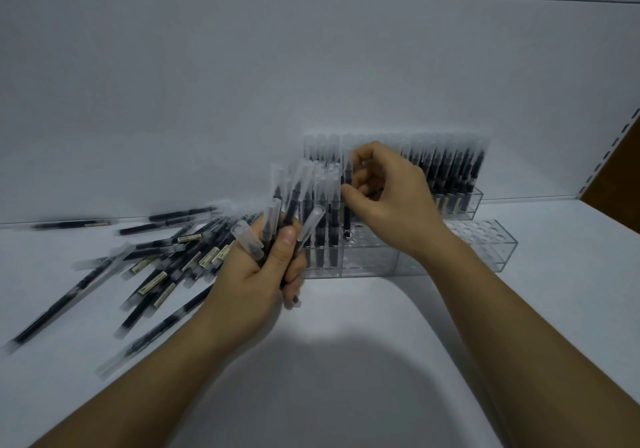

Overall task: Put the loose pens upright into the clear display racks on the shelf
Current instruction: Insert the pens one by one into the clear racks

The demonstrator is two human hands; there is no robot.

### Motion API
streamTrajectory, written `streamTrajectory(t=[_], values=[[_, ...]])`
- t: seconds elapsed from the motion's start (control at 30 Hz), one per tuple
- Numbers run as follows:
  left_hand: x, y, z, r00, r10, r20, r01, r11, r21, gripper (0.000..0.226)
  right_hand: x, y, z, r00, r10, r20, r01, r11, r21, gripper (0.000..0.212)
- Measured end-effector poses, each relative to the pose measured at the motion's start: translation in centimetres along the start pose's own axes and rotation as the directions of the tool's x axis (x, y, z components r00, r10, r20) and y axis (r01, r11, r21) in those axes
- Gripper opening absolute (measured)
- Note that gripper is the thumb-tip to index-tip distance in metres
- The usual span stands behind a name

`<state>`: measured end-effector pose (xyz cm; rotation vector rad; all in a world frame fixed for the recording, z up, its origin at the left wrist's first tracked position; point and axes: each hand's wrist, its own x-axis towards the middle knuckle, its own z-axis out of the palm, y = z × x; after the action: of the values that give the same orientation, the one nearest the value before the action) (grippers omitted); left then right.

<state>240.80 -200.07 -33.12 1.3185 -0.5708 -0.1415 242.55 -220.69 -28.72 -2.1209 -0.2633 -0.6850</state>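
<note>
Head view: the left hand (pixel 263 274) grips a fanned bundle of capped pens (pixel 294 198) upright, while the right hand (pixel 384 198) pinches a single pen (pixel 347 184) at the front clear rack (pixel 450 250) (partly filled at its left end). Loose pens (pixel 166 260) lie scattered on the white shelf (pixel 346 361) to the left; the back rack (pixel 474 201) stands full

My right hand (pixel 384 198) covers the middle of the rear rack (pixel 474 201). My left hand (pixel 256 274) hides the lower ends of its bunch of pens (pixel 298 198). The loose pens (pixel 156 264) are smeared, their labels (pixel 188 238) unreadable. I can't tell whether the pen (pixel 347 184) my right fingers (pixel 367 156) pinch sits in a hole. Both forearms run off the bottom edge.
</note>
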Motion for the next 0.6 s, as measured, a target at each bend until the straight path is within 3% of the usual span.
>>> streamTrajectory(t=[0.3,0.47,0.6], values=[[-0.14,0.73,-0.27,1.0,-0.007,-0.003,0.007,0.998,0.06,0.027,0.19,-0.28,-0.64,0.999,0.021,0.047,-0.018,0.998,-0.06,0.026],[-0.05,0.94,-0.31,0.999,0.038,-0.009,-0.036,0.993,0.113,0.025,0.02,-0.43,-0.56,0.988,0.043,0.148,-0.021,0.989,-0.147,0.031],[-0.01,0.94,-0.27,0.999,0.034,-0.025,-0.031,0.993,0.114,0.023,-0.03,-0.37,-0.6,0.99,0.037,0.139,-0.013,0.986,-0.166,0.027]])
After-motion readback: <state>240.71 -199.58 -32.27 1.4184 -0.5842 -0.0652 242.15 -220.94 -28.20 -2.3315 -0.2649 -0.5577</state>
